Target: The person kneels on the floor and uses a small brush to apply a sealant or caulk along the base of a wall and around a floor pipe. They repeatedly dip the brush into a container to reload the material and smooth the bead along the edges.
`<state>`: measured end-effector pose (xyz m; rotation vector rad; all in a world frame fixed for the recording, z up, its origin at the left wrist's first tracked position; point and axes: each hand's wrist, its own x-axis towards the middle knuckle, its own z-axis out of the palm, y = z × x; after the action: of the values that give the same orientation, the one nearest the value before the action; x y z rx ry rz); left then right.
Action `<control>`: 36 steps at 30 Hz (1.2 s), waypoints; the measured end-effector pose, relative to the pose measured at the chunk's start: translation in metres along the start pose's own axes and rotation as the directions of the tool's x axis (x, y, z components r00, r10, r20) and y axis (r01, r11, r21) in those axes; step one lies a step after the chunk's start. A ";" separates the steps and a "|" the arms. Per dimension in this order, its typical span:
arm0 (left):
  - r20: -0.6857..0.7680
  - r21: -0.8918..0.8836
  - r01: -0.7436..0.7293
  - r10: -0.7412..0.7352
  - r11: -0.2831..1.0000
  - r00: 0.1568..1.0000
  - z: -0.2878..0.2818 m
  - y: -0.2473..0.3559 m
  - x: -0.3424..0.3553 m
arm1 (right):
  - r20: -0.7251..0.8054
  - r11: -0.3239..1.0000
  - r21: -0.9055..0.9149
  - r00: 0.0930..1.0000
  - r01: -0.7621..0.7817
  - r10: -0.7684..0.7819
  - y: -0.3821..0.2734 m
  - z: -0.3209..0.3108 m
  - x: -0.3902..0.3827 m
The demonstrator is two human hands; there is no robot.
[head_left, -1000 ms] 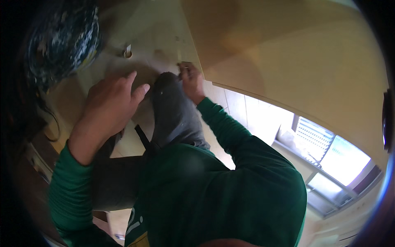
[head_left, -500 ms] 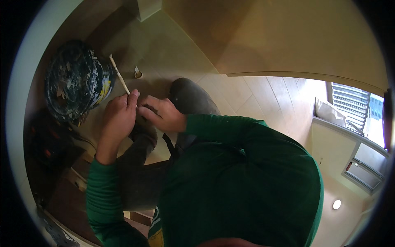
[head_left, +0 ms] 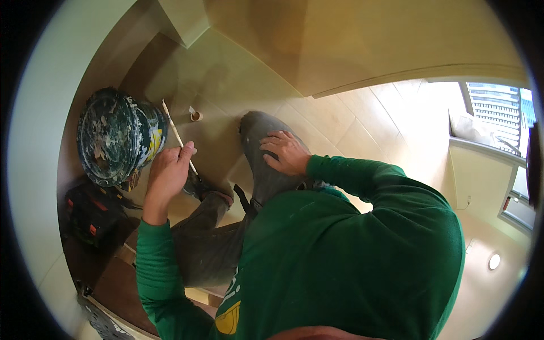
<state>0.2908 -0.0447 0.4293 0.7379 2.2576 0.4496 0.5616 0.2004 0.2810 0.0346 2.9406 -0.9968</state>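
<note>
My left hand is closed around a slender pale stick, thumb on top. The stick's thin, tapered end points up and away, beside a paint-spattered dark bucket; its other end comes out below my fist. I cannot make out whether the tip has bristles. My right hand lies on my bent right knee, fingers spread, holding nothing. A small round cup-like thing, with a pale piece at its rim, sits on the floor past the stick.
A black box or bag with orange parts stands below the bucket at the left. A beige panel rises across the top, and a pale wall curves along the left. Tiled floor runs toward a bright window.
My right hand has left the stick and moved right onto my knee. My left hand still grips the stick. The whole view has shifted slightly.
</note>
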 end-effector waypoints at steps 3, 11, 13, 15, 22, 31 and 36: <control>-0.001 0.034 -0.013 0.013 0.999 1.000 0.002 0.000 0.006 | 0.041 0.999 0.012 0.998 -0.048 0.047 0.002 0.002 0.001; 0.006 0.085 0.014 -0.015 0.996 1.000 0.007 0.002 0.009 | 0.040 0.999 0.042 0.999 -0.033 0.031 0.005 -0.002 -0.001; -0.009 0.115 -0.002 0.003 0.993 1.000 0.009 0.002 0.007 | 0.040 0.999 0.042 0.999 -0.031 0.030 0.005 -0.001 -0.001; -0.014 0.107 0.007 -0.006 0.994 1.000 0.010 0.001 0.005 | 0.039 0.999 0.040 0.999 -0.034 0.033 0.004 -0.001 -0.001; -0.037 0.111 0.005 -0.001 0.994 0.999 0.009 -0.001 -0.003 | 0.041 0.997 0.064 0.999 -0.038 0.035 0.004 -0.002 -0.001; -0.049 0.109 0.008 -0.003 0.994 0.999 0.005 0.008 -0.010 | 0.034 0.999 0.029 0.999 -0.035 0.034 -0.001 -0.005 0.001; -0.057 0.145 -0.009 0.017 0.989 0.998 0.000 0.008 -0.015 | 0.085 0.989 -0.007 0.985 -0.148 0.148 0.004 0.006 0.025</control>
<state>0.3025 -0.0483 0.4414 0.8230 2.3602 0.3188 0.5373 0.1997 0.2731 0.2027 2.8133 -0.9517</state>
